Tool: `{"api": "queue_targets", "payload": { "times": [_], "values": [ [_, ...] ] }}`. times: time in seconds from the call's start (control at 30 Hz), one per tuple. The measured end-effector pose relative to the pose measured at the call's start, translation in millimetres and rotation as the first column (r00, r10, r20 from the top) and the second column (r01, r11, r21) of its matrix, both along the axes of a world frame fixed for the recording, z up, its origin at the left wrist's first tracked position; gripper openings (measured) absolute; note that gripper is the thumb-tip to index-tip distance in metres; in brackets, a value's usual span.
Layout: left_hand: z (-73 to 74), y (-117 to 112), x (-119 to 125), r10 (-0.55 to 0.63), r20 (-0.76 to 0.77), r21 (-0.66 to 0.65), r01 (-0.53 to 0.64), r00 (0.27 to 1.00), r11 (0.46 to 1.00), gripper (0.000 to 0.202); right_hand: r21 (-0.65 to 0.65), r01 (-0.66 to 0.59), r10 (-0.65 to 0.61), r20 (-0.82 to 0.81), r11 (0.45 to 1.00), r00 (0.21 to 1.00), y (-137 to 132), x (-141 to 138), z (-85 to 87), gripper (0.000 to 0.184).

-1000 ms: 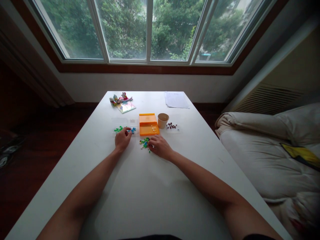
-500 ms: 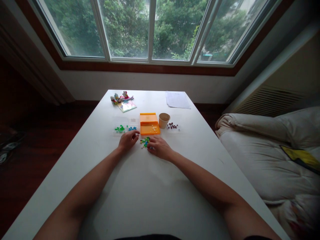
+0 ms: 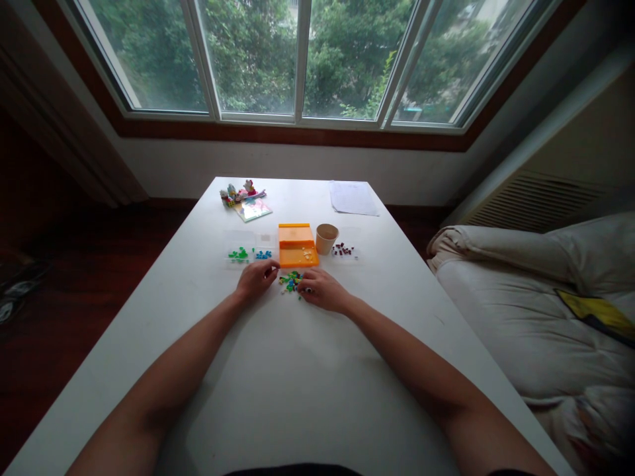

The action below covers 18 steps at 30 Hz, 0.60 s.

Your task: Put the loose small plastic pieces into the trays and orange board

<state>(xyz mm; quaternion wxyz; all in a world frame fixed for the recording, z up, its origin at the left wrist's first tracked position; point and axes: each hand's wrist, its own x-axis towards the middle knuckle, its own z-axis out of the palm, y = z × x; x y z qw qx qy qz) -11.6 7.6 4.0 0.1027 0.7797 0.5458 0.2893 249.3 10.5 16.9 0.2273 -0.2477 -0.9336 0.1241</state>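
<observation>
A mixed pile of small plastic pieces (image 3: 289,281), green, blue, yellow and dark, lies on the white table between my hands. My right hand (image 3: 325,291) is at the pile's right side, fingers bent and pressed together; whatever they pinch is too small to name. To the left of the pile, my left hand (image 3: 256,279) rests on the table with curled fingers, its fingertips close to the front left corner of an open orange box (image 3: 297,263). What it may hold is hidden. A few pale pieces (image 3: 307,254) sit inside the box.
Clear trays with green pieces (image 3: 239,254) and blue pieces (image 3: 263,254) stand left of the box. At right are a paper cup (image 3: 326,239) and dark red pieces (image 3: 343,250) in a clear tray. Farther back lie small figures (image 3: 243,193), a card (image 3: 254,209) and paper sheets (image 3: 352,198).
My right hand has shifted slightly right, uncovering more of the pile, and a green piece now shows near its fingers. My left hand is nearly unmoved.
</observation>
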Motion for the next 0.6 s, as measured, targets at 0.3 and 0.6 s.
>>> {"api": "queue_targets", "payload": {
  "times": [0.3,0.6],
  "values": [
    [0.2,-0.5,-0.8,-0.023,-0.015,0.01,0.024,1.0,1.0,0.02,0.044,-0.011,0.01,0.026,0.999,1.0,-0.3,-4.2,2.1,0.007],
    [-1.2,-0.1,-0.9,-0.043,-0.02,0.012,0.043,0.999,0.999,0.02,-0.357,0.085,-0.203,-0.307,0.93,0.93,3.7,-2.3,-0.4,0.007]
  ]
}}
